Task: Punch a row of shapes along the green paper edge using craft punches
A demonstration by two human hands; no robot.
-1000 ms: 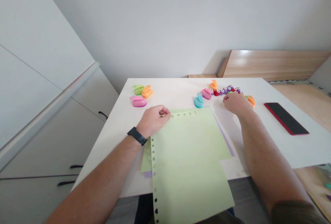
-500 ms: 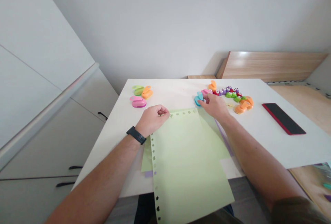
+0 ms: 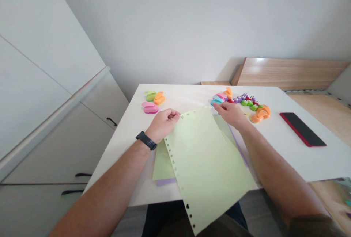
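Observation:
My left hand (image 3: pixel 165 122), wearing a black wristband, pinches the upper left corner of a light green paper sheet (image 3: pixel 205 156). Small shaped holes, among them a flower, run along the sheet's left and top edges. The sheet slants and its lower end hangs past the table edge. My right hand (image 3: pixel 231 113) is beside a blue paper punch (image 3: pixel 217 100), thumb and fingers apart, and seems to hold nothing. A pink punch (image 3: pixel 221 96) lies against the blue one. Beneath the held sheet rest another green sheet (image 3: pixel 163 164) and a purple sheet (image 3: pixel 166 182).
At the table's left lie a green punch (image 3: pixel 150 95), an orange punch (image 3: pixel 159 98) and a pink punch (image 3: pixel 150 108). To the right are several small eyed figures (image 3: pixel 245 102), orange punches (image 3: pixel 260 114) and a black, red-edged flat object (image 3: pixel 303 129). White cabinets (image 3: pixel 49 131) stand left.
The blue punch has moved up and right, against the pink one, and my right hand has come away from it. The green sheet has turned, its lower end swinging right.

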